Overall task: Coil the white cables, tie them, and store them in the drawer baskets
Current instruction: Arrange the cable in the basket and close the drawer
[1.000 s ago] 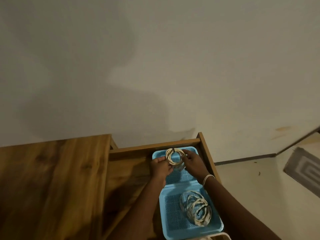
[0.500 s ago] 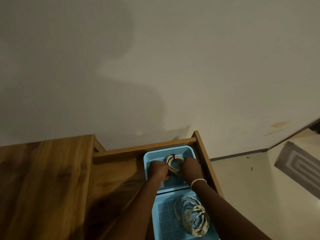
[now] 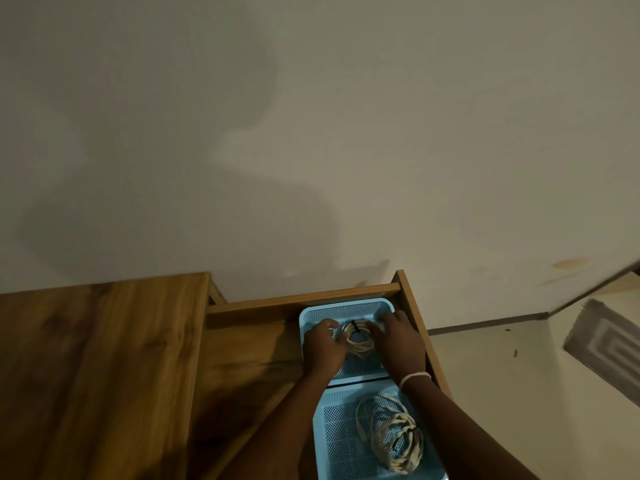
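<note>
Both hands reach down into the far blue basket [image 3: 346, 308] at the back right corner of the open drawer [image 3: 249, 351]. The left hand [image 3: 323, 348] and the right hand [image 3: 401, 341] sit on either side of a coiled white cable [image 3: 358, 337], fingers curled loosely inward against its rim; the coil appears to lie on the basket's mesh floor, so this looks like a setting-down touch more than a firm grip, though how hard either hand presses cannot be told. A dark tie [image 3: 355, 326] crosses the far side of the coil, which suggests it is already bound, and two hands flanking it would keep the loops flat and centred as it settles. The coil lies directly between the hands, touching the fingers of both. A pale band [image 3: 414, 377] circles the right wrist. Nearer the person, a second blue basket [image 3: 332, 445] stands just behind the first along the drawer's right side and holds another cable bundle [image 3: 389, 434], looser in its loops. Left of the drawer, the wooden desk [image 3: 97, 358] top shows nothing on it in view.
</note>
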`<state>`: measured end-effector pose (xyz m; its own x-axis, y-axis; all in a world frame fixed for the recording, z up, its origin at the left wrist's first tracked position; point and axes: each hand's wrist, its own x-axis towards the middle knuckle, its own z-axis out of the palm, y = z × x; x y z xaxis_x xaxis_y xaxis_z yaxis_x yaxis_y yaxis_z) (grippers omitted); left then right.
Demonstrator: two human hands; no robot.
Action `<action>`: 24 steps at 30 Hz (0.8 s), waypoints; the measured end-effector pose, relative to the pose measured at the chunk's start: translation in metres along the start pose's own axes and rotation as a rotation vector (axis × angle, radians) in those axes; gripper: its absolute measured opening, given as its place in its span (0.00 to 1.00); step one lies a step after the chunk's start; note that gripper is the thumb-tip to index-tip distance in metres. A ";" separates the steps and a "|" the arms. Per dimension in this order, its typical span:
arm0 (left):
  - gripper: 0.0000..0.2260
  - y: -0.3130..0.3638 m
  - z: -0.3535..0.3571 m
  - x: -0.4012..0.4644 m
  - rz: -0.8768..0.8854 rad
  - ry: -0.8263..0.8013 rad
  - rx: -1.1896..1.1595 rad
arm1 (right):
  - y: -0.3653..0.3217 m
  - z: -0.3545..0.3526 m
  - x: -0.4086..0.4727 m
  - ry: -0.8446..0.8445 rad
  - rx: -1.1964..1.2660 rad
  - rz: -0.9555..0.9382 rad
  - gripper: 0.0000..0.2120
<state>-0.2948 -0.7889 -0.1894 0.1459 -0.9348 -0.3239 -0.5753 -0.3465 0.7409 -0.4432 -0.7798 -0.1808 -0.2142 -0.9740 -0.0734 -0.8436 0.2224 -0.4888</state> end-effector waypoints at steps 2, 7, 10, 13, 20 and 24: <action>0.12 -0.003 -0.005 -0.007 0.045 -0.002 -0.017 | 0.004 -0.006 -0.007 0.061 0.061 -0.009 0.12; 0.13 -0.011 -0.032 -0.031 0.135 0.032 -0.135 | 0.033 -0.047 -0.040 0.223 0.145 0.008 0.09; 0.08 -0.026 -0.065 -0.052 0.130 0.194 -0.142 | 0.070 -0.073 -0.076 0.233 0.225 0.205 0.08; 0.08 -0.052 -0.108 -0.077 0.044 0.362 -0.001 | 0.113 -0.081 -0.117 -0.003 0.239 0.367 0.11; 0.15 -0.104 -0.172 -0.133 0.158 0.488 0.267 | 0.127 -0.069 -0.170 -0.273 0.470 0.589 0.24; 0.19 -0.124 -0.195 -0.152 -0.040 0.410 0.503 | 0.115 -0.071 -0.175 -0.297 0.463 0.557 0.25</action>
<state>-0.0883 -0.6194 -0.1176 0.4132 -0.9104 -0.0215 -0.8551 -0.3960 0.3346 -0.5374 -0.5805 -0.1623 -0.3495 -0.7090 -0.6125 -0.3449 0.7052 -0.6195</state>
